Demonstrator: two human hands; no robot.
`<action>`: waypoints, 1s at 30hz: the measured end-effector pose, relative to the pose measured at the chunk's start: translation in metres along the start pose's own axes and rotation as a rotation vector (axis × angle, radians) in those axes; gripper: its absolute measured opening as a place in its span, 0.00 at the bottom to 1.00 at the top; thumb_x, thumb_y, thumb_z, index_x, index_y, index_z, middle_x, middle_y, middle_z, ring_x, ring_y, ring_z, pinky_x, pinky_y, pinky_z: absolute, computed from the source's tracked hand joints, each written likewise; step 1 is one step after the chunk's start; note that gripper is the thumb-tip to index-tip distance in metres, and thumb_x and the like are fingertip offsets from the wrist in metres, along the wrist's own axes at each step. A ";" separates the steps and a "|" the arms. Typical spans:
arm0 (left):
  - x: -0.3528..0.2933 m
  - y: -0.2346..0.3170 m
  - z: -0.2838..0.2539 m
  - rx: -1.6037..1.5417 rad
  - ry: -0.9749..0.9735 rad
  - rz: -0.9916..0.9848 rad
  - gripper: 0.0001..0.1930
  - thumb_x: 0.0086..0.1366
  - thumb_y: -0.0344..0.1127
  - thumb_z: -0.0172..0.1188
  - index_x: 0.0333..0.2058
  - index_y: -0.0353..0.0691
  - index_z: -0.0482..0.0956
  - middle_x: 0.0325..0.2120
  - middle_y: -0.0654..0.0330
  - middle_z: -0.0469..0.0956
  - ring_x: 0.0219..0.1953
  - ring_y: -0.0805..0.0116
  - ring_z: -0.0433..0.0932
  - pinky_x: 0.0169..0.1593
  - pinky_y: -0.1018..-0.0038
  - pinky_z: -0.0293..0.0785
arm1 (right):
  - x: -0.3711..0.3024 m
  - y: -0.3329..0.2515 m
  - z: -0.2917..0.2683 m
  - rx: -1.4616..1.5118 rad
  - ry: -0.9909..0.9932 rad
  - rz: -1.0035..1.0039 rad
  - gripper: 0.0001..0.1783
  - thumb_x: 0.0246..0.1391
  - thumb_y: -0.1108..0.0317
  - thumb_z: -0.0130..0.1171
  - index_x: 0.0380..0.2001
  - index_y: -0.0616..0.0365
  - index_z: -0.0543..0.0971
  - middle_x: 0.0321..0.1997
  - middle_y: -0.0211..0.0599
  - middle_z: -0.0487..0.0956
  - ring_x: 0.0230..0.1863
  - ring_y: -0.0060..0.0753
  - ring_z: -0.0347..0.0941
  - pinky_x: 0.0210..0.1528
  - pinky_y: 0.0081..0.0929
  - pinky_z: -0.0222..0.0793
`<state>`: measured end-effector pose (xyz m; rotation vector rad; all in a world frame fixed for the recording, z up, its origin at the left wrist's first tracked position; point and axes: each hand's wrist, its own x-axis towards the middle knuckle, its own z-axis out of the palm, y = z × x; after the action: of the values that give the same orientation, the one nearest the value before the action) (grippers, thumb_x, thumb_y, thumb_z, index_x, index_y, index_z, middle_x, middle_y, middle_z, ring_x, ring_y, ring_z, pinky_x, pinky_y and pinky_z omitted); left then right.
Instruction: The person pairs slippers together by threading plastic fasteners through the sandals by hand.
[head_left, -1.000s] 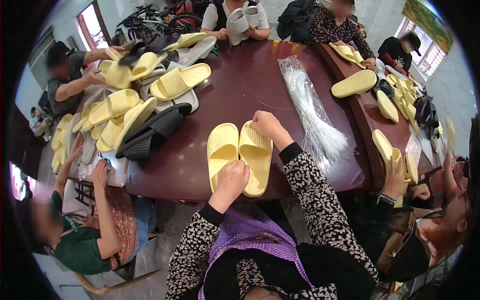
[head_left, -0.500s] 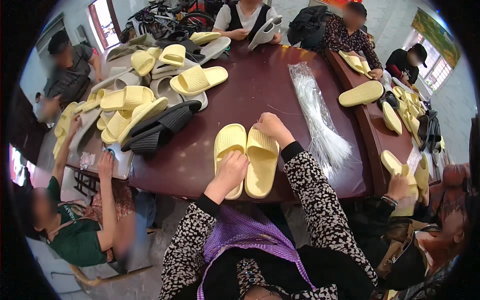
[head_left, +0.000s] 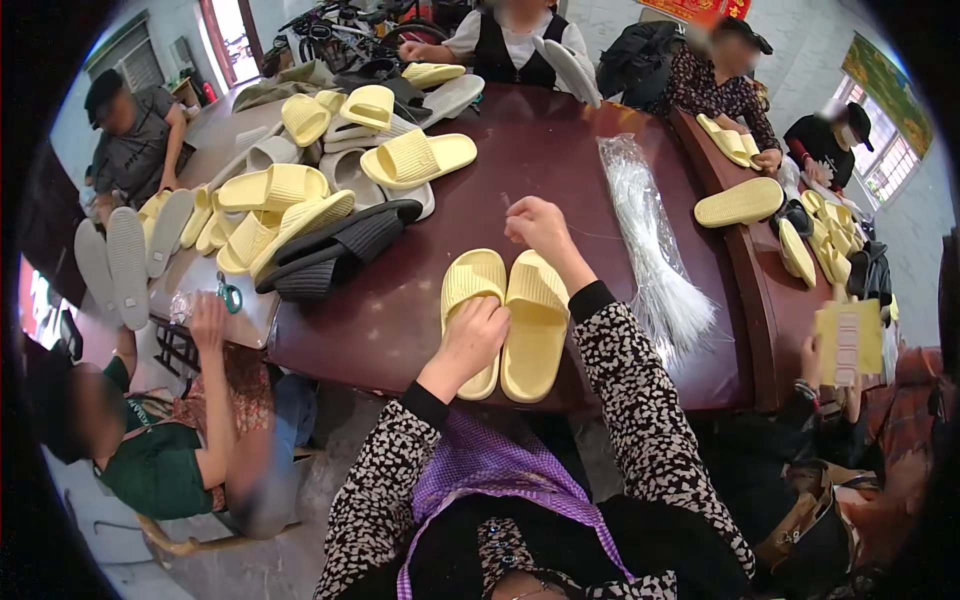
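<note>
A pair of pale yellow slide slippers lies side by side before me, toes pointing away. My left hand (head_left: pixel 470 338) is closed on the inner edge of the left slipper (head_left: pixel 474 272), at its ribbed strap. Above the toe of the right slipper (head_left: pixel 533 350), my right hand (head_left: pixel 540 224) is raised off it, thumb and fingers pinched on a thin clear plastic strand (head_left: pixel 505 202). Farther right, a clear bag (head_left: pixel 620 165) lies with a bundle of white plastic strands (head_left: pixel 664 300) fanning out of its near end.
Yellow, grey and black slippers are heaped at the left (head_left: pixel 290 215). Teal-handled scissors (head_left: pixel 229 293) lie near the left table edge. More slippers (head_left: pixel 740 203) cover the raised right-hand table. Several people sit around, handling slippers; one at the left holds a grey pair (head_left: pixel 125 265).
My right hand has lifted off the right slipper's strap, with the strand now showing at its fingertips. My left hand stays on the left slipper. A neighbour at the left has raised grey slippers.
</note>
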<state>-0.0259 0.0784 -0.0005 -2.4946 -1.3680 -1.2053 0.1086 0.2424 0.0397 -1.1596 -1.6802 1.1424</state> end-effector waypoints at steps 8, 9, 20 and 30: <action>0.001 -0.007 -0.002 -0.003 -0.110 -0.009 0.08 0.54 0.30 0.58 0.33 0.36 0.73 0.31 0.55 0.70 0.36 0.57 0.71 0.42 0.65 0.69 | 0.004 -0.017 0.054 -0.347 -0.306 -0.021 0.07 0.44 0.72 0.60 0.27 0.64 0.80 0.24 0.42 0.80 0.26 0.33 0.78 0.31 0.28 0.73; 0.002 -0.006 -0.003 -0.006 -0.103 -0.002 0.09 0.54 0.30 0.59 0.34 0.36 0.73 0.31 0.55 0.70 0.37 0.57 0.71 0.42 0.65 0.69 | 0.006 -0.015 0.058 -0.398 -0.337 -0.054 0.07 0.43 0.71 0.60 0.26 0.64 0.80 0.25 0.43 0.80 0.27 0.34 0.78 0.32 0.29 0.73; -0.008 -0.011 -0.006 0.057 -0.073 -0.009 0.11 0.55 0.31 0.59 0.37 0.36 0.73 0.32 0.55 0.70 0.37 0.56 0.71 0.42 0.65 0.69 | 0.016 0.009 0.083 -0.258 -0.242 0.035 0.09 0.41 0.68 0.62 0.25 0.64 0.80 0.24 0.44 0.79 0.28 0.34 0.76 0.34 0.30 0.71; 0.020 -0.006 -0.041 -0.269 0.311 -0.434 0.13 0.56 0.25 0.55 0.42 0.33 0.74 0.38 0.55 0.74 0.33 0.63 0.76 0.37 0.72 0.72 | -0.035 -0.009 0.039 0.107 -0.169 -0.156 0.05 0.50 0.73 0.59 0.27 0.64 0.76 0.24 0.32 0.78 0.28 0.21 0.72 0.32 0.21 0.69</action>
<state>-0.0490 0.0796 0.0389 -2.0805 -1.8101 -1.8789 0.0801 0.1978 0.0336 -0.8701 -1.7790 1.2432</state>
